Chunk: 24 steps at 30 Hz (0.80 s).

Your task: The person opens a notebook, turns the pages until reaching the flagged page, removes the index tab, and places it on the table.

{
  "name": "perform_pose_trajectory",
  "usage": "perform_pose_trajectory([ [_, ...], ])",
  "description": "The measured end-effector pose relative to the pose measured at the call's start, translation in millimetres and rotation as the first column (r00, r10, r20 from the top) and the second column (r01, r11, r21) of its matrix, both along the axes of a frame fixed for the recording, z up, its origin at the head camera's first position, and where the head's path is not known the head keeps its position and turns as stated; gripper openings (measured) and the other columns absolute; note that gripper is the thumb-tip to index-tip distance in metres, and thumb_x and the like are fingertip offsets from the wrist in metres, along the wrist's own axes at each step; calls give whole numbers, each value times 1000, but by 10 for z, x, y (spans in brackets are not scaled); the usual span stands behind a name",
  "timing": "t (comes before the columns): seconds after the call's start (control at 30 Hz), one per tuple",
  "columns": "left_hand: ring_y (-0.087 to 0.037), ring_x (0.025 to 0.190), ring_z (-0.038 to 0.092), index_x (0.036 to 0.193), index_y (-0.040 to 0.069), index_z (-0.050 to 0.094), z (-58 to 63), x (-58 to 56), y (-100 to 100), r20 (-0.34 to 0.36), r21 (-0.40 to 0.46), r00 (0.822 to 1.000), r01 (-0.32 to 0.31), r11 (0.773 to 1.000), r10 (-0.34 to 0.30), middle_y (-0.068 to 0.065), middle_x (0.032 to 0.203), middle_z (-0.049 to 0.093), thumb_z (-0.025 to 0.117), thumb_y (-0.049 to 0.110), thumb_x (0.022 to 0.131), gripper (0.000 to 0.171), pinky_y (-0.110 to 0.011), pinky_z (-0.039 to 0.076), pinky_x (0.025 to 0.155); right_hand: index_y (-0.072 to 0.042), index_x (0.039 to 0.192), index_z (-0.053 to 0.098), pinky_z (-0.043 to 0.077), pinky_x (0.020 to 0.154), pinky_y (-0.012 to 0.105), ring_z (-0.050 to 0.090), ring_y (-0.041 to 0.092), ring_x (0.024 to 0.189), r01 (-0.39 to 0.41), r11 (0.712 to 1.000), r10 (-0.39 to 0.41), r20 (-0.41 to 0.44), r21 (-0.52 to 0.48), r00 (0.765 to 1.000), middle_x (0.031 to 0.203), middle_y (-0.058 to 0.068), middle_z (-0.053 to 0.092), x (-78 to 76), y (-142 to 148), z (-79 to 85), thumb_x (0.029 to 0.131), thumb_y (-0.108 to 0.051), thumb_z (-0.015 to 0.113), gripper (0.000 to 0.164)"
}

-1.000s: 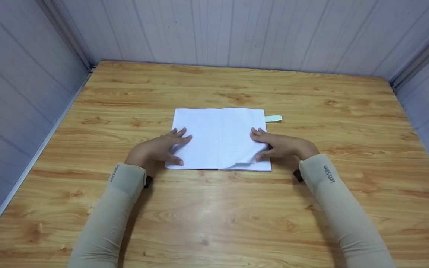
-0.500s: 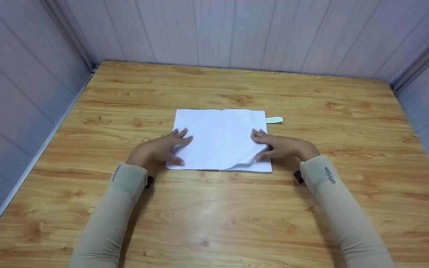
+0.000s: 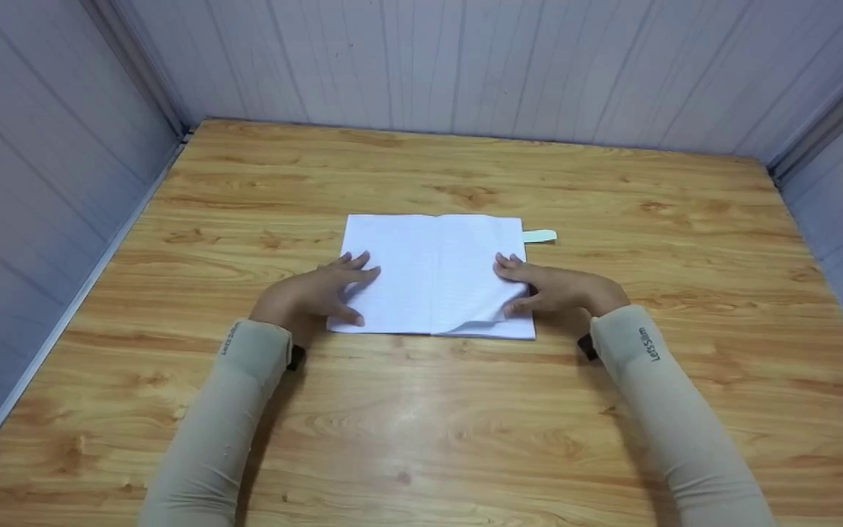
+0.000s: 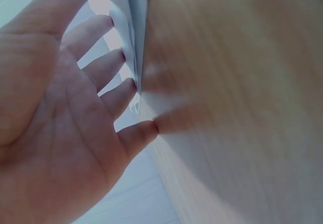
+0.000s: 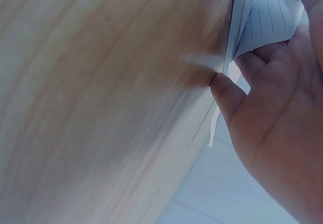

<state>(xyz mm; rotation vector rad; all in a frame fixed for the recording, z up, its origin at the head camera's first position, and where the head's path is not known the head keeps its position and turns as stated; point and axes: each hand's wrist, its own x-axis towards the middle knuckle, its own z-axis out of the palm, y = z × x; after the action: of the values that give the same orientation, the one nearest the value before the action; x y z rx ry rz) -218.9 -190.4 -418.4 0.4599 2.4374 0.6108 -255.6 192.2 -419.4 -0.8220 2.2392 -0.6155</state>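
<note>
An open notebook [image 3: 399, 249] with white ruled pages lies flat in the middle of the table in the head view. My left hand [image 3: 312, 291] rests on its left page, fingers spread and thumb near the lower corner. In the left wrist view, fingertips of that hand [image 4: 65, 118] meet the page edges, with the little finger beyond them. On the right page lies my right hand [image 3: 560, 288], fingers extended. The lower corner of that page [image 5: 270, 22] is lifted and curls beside the right hand [image 5: 287, 113]; how the thumb touches it is partly hidden.
A pale green strip [image 3: 540, 236] sticks out from the notebook's right edge. The wood-grain table [image 3: 421, 417] extends around it, with panelled walls [image 3: 421, 66] at the back and both sides. Dark bands [image 3: 296, 357] show at the sleeve cuffs.
Almost nothing differs. The head view has shifted very slightly, while both hands keep their places on the notebook and the right page corner stays lifted.
</note>
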Motion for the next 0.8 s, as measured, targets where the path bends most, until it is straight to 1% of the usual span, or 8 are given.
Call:
perform_pose_trajectory([
  [0.1, -23, 150, -8, 152, 27, 24, 15, 0, 26, -6, -12, 1000, 8, 1000, -8, 4, 163, 0, 74, 24, 84, 84, -52, 2, 120, -10, 154, 8, 2, 121, 50, -13, 25, 149, 4, 1000, -4, 5, 5, 1000, 162, 4, -9, 3, 1, 1, 92, -42, 60, 87],
  [0.27, -25, 150, -5, 153, 24, 25, 78, 15, 85, -9, -38, 1000, -10, 999, 10, 1, 163, 3, 74, 20, 85, 84, -51, 4, 121, -12, 154, 8, 2, 121, 49, -13, 24, 149, 10, 1000, -10, 13, 7, 1000, 162, 2, -9, 5, -3, 8, 91, -44, 60, 88],
  [0.37, -29, 150, 0, 152, 19, 27, 134, 22, 133, -37, -58, 999, 17, 998, -19, -6, 163, 6, 73, 22, 85, 82, -50, 8, 121, -11, 154, 8, 1, 120, 50, -13, 25, 149, 8, 1000, -8, 13, 6, 1000, 162, 3, -9, 6, -8, 16, 91, -44, 60, 87],
  [0.47, -32, 149, 9, 151, 12, 31, 169, 6, 193, -102, -66, 991, 83, 994, -89, -14, 161, 14, 71, 25, 87, 77, -48, 14, 120, -11, 154, 9, 1, 120, 51, -13, 25, 149, 3, 1000, -3, 8, 4, 1000, 162, 3, -8, -1, -6, 14, 91, -43, 60, 87],
  [0.6, -33, 147, 21, 149, 10, 35, 182, 4, 281, -176, -9, 979, 108, 994, -107, -16, 157, 26, 68, 28, 90, 71, -47, 21, 119, -9, 154, 10, 2, 120, 52, -12, 27, 149, -7, 1000, 7, -2, 1, 1000, 163, 5, -7, -11, 2, 1, 91, -42, 61, 87],
  [0.7, -32, 144, 29, 147, 9, 39, 180, 28, 355, -226, 70, 970, 107, 992, -89, -15, 153, 36, 68, 29, 90, 67, -46, 25, 117, -8, 154, 9, 1, 120, 52, -12, 29, 149, -12, 1000, 12, -4, 3, 1000, 162, 7, -7, -13, 3, -2, 91, -42, 60, 87],
  [0.8, -31, 137, 39, 143, 5, 45, 163, 48, 446, -295, 134, 951, 138, 981, -94, -15, 145, 47, 68, 29, 89, 62, -45, 31, 114, -8, 154, 9, 1, 120, 51, -12, 29, 149, -9, 1000, 9, -2, 9, 1000, 162, 7, -7, -13, -1, 3, 92, -42, 60, 87],
])
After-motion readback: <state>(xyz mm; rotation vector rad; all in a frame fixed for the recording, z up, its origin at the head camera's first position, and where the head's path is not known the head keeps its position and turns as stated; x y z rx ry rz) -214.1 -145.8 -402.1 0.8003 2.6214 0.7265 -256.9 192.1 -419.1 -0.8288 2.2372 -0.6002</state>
